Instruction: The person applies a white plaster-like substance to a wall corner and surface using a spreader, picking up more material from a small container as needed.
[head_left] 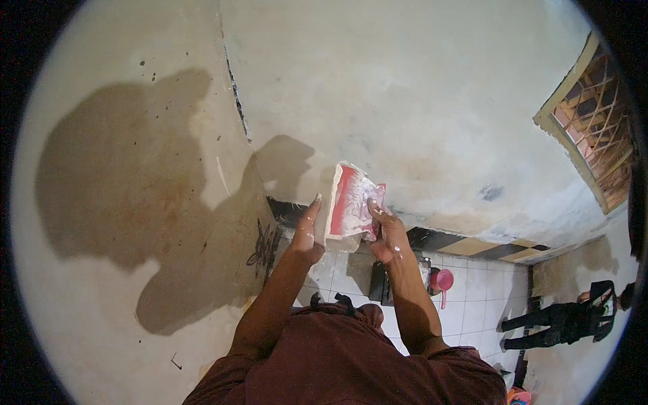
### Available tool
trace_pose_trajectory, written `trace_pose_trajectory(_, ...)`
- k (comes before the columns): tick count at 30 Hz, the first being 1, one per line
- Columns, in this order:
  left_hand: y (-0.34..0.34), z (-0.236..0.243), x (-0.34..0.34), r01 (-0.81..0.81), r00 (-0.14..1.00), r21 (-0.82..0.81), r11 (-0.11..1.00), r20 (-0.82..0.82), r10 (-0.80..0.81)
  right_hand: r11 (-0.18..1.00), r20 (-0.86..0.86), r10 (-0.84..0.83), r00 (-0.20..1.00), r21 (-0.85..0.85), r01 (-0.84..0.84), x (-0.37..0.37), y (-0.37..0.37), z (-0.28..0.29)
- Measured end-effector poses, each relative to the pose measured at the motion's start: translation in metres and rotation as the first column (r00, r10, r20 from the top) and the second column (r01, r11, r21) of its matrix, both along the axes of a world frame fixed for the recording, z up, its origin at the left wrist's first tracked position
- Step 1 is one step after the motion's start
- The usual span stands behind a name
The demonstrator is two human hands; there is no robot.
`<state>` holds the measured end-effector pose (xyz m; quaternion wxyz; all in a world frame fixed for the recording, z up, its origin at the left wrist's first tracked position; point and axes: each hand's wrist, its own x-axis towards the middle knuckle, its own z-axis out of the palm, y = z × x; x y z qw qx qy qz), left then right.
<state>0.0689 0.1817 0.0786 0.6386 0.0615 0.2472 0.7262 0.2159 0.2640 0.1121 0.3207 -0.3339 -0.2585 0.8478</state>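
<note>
In front of the wall I hold a red, flat piece point(343, 200) at chest height, thickly smeared with white paste and with a cream-coloured band of paste along its left edge. Against it sits a translucent plastic container point(349, 244), its lower part showing below. My left hand point(307, 236) is closed at the container's left side, thumb up and fingers hidden behind. From the right, my right hand point(389, 236) grips the crumpled-looking pinkish side of the red piece, thumb on its front. White paste spots both hands.
Plastered walls point(405, 101) meet at a cracked corner point(236, 98) ahead. On the white-tiled floor point(472, 297) are a dark object point(381, 283) and a pink dipper point(443, 279). A latticed window point(597, 121) is at right; another person point(567, 317) in dark clothes stands farther off.
</note>
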Motion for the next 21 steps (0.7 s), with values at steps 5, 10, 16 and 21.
trace_pose_trajectory(5, -0.0011, -0.0043, -0.0025, 0.024, 1.000, 0.042, 0.999, -0.004, -0.024, 1.000, -0.009, -0.006, 1.000, 0.000, 0.006, -0.0016, -0.0013, 0.0001)
trace_pose_trajectory(10, -0.0036, -0.0014, -0.0031, 0.028, 1.000, 0.051, 0.998, -0.016, -0.028, 0.999, -0.023, -0.010, 1.000, 0.042, 0.011, -0.0021, -0.0022, -0.0011)
trace_pose_trajectory(16, -0.0046, -0.0052, -0.0012, 0.070, 0.997, 0.081, 0.994, 0.018, -0.071, 0.996, 0.058, -0.033, 0.998, 0.079, 0.028, -0.0020, -0.0041, -0.0024)
trace_pose_trajectory(21, -0.0065, -0.0075, -0.0001, 0.042, 0.997, 0.114, 0.993, 0.060, -0.049, 0.991, 0.055, -0.025, 0.998, 0.132, 0.018, 0.0019, -0.0005, -0.0057)
